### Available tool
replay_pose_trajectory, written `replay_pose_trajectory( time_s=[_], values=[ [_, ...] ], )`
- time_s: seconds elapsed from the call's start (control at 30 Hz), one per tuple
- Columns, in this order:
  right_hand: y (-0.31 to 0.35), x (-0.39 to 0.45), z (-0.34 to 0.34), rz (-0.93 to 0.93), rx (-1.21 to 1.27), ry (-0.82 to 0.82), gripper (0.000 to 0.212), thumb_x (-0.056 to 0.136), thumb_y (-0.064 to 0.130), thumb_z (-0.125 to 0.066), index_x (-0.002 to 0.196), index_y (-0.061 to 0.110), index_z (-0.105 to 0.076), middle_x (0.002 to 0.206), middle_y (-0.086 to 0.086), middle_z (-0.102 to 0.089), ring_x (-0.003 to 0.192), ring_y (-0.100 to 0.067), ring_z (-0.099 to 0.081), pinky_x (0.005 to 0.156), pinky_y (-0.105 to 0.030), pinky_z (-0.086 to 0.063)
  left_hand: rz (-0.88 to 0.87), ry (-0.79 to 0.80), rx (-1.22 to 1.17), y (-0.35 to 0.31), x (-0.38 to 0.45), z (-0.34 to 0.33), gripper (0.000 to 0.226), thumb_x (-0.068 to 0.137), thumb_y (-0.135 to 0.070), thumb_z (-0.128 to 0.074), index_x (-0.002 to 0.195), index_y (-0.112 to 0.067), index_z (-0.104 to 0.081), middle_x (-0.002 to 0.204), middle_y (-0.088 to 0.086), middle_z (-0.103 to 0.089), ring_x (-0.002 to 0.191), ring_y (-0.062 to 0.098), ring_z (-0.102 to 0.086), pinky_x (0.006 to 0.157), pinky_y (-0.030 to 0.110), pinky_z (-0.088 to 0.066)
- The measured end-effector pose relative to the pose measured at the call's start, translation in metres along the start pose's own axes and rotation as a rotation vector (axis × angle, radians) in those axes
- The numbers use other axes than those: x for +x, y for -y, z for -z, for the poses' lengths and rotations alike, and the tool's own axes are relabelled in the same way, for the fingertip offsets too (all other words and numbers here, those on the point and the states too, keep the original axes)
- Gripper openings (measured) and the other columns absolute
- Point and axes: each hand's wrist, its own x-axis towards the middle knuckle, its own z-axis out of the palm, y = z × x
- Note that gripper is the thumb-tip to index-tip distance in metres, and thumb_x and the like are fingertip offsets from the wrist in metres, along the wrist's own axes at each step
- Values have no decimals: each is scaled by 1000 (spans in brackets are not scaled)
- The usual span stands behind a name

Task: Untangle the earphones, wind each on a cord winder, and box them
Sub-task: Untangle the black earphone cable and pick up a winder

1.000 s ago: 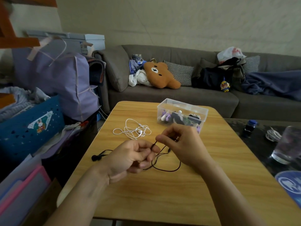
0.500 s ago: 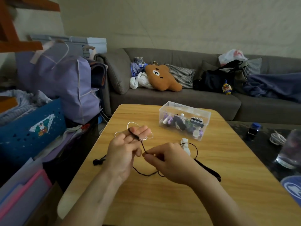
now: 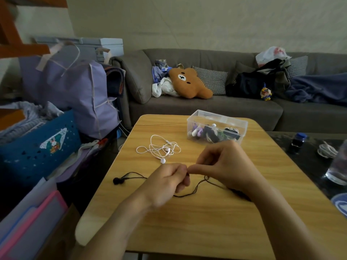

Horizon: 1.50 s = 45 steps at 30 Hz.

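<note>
In the head view, the black earphones (image 3: 131, 178) are laid across the wooden table (image 3: 206, 222), their cord pinched between the curled fingers of the left hand (image 3: 167, 186) and the right hand (image 3: 223, 166), which meet fingertip to fingertip. The exact pinch point is blurred and seems to be at a small plug. The white earphones (image 3: 161, 147) are heaped tangled just beyond the hands, near the clear box (image 3: 217, 131).

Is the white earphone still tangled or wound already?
Tangled: the white earphones lie in loose overlapping loops on the table, on no winder.
</note>
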Motion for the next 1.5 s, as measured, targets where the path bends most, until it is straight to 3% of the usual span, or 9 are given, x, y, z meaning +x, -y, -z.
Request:
replay_pose_trajectory(
  time_s=[0.23, 0.37, 0.47, 0.57, 0.7, 0.83, 0.93, 1.1, 1.5],
  values=[
    [-13, 3, 14, -148, -75, 18, 19, 85, 47, -72, 79, 29, -74, 67, 10, -71, 55, -1, -59, 55, -16, -48, 51, -128, -641, -2, 5, 10, 30, 104, -26, -39, 85, -7, -51, 59, -1, -45, 47, 10, -31, 51, 24, -23],
    [0, 1, -9, -141, -90, 97, 27, 99, 39, -57, 81, 24, -69, 60, 4, -70, 43, 0, -53, 47, -13, -38, -53, 205, -1017, -4, -1, 21, 21, 93, -23, -64, 101, -4, -63, 75, 2, -59, 52, 6, -46, 50, 23, -21],
    [13, 1, -38, -75, -126, 114, 26, 99, 27, -48, 77, 27, -61, 64, -1, -71, 54, -9, -63, 56, -28, -49, -84, 336, -1006, 0, -2, 22, 25, 85, -21, -77, 102, -5, -71, 81, 4, -62, 54, 6, -50, 47, 21, -23],
    [16, 0, -53, -19, -174, 66, 27, 102, 31, -46, 80, 22, -60, 68, -4, -68, 69, -27, -65, 68, -42, -53, -77, 154, -1160, 0, 3, 22, 20, 86, -13, -70, 103, -2, -72, 85, 6, -64, 55, 6, -50, 42, 19, -25],
    [22, -5, -58, -25, -179, 194, 27, 104, 34, -44, 92, 19, -64, 76, -4, -69, 76, -25, -64, 74, -44, -54, -136, -211, -779, 0, 6, 29, 38, 87, -2, -52, 125, 1, -61, 115, 17, -70, 69, 6, -62, 41, 18, -24],
    [31, -7, -42, -63, -81, 214, 42, 103, 48, -45, 77, 21, -63, 62, 2, -68, 56, -7, -63, 60, -26, -52, -156, -133, -371, 0, -2, 35, 55, 78, -26, -61, 130, -10, -57, 122, 8, -70, 111, 18, -67, 47, 25, -31],
    [32, -6, -22, -65, -43, 117, 46, 98, 51, -52, 65, 20, -62, 52, 4, -63, 43, -2, -51, 47, -19, -41, -138, -95, -145, 1, -6, 31, 55, 74, -49, -65, 115, -12, -64, 103, 13, -70, 77, 24, -52, 54, 30, -27],
    [20, -5, 3, -29, 134, 27, 38, 89, 49, -65, 64, 21, -69, 51, 1, -52, 48, -12, -43, 48, -26, -35, -106, 53, -29, -3, -8, 20, 28, 100, -17, -57, 82, 4, -61, 72, 11, -64, 67, 20, -56, 61, 16, -41],
    [4, 2, -11, -156, 466, -26, 41, 83, 51, -66, 69, 12, -67, 49, 4, -44, 44, -10, -34, 47, -23, -32, 76, 231, -148, -14, -15, 14, 39, 102, -37, -41, 70, -15, -46, 63, 9, -65, 45, 14, -47, 51, 29, -29]
  ],
)
